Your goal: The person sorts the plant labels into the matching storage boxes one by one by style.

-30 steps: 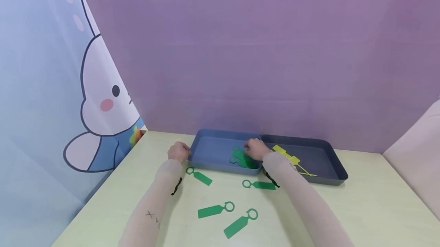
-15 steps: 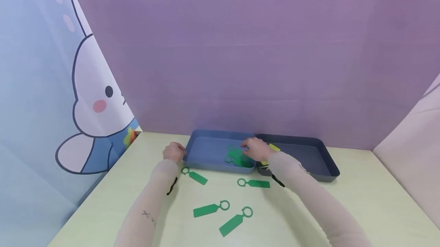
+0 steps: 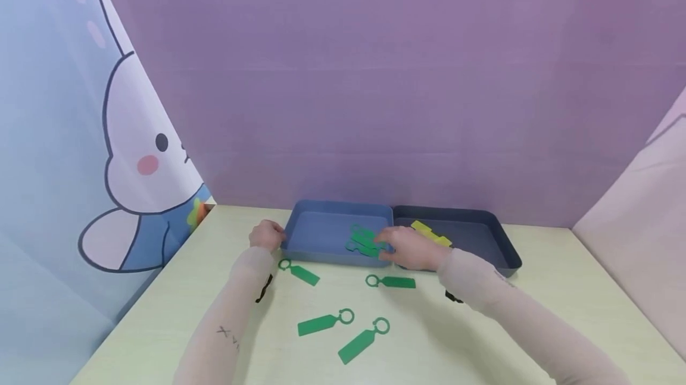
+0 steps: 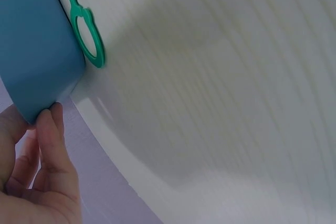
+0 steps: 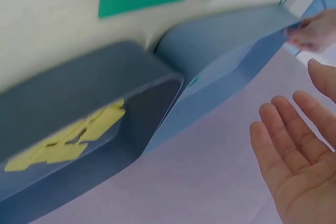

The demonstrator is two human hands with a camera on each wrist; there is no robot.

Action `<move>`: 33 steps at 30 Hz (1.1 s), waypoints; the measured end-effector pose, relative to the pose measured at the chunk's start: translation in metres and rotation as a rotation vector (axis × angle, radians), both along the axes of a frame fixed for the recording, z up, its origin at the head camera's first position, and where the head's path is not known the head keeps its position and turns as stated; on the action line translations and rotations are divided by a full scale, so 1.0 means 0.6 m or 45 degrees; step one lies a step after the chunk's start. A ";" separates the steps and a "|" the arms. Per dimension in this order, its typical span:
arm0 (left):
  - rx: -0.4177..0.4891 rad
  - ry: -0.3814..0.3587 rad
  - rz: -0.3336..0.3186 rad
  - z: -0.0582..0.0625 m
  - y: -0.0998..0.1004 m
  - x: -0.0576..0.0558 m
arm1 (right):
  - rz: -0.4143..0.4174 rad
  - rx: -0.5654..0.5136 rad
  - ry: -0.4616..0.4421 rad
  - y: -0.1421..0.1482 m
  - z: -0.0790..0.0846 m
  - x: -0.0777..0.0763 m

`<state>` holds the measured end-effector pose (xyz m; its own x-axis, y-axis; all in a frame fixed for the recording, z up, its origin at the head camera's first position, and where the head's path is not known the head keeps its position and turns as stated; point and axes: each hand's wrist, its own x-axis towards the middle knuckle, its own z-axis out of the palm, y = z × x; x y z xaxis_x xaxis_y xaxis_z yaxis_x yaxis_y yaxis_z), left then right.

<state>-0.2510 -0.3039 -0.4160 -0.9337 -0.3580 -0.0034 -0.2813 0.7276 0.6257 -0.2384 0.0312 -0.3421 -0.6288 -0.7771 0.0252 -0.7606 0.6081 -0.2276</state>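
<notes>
My left hand [image 3: 267,236] pinches the left rim of a blue tray [image 3: 332,256]; the left wrist view shows thumb and fingers at the tray's corner [image 4: 44,72]. Several green tags [image 3: 363,242] with ring ends lie overlapping in the tray's right part. My right hand [image 3: 411,248] is over the joint between the blue tray and a dark grey tray [image 3: 482,239]. Its fingers [image 5: 289,135] are extended and hold nothing in the right wrist view. Several yellow tags [image 3: 431,234] lie in the dark tray, partly hidden behind the right hand.
Several more green tags lie loose on the pale table [image 3: 257,325] before the trays, one [image 3: 302,275] near the blue tray's front left corner and another [image 3: 393,282] below the right hand. A purple curtain [image 3: 343,105] hangs right behind the trays.
My right hand has shifted right and toward me, from over the green tags to the joint between the trays. My left hand stays at the rim. The whole head view has slid slightly.
</notes>
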 end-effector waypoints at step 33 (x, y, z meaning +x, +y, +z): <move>0.021 -0.007 -0.001 0.009 0.004 0.009 | 0.654 0.092 0.036 -0.030 -0.113 0.122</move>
<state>-0.2456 -0.3013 -0.4108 -0.9339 -0.3572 -0.0145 -0.2843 0.7176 0.6358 -0.1650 0.0131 -0.4102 -0.1657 -0.9857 -0.0288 -0.9703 0.1682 -0.1737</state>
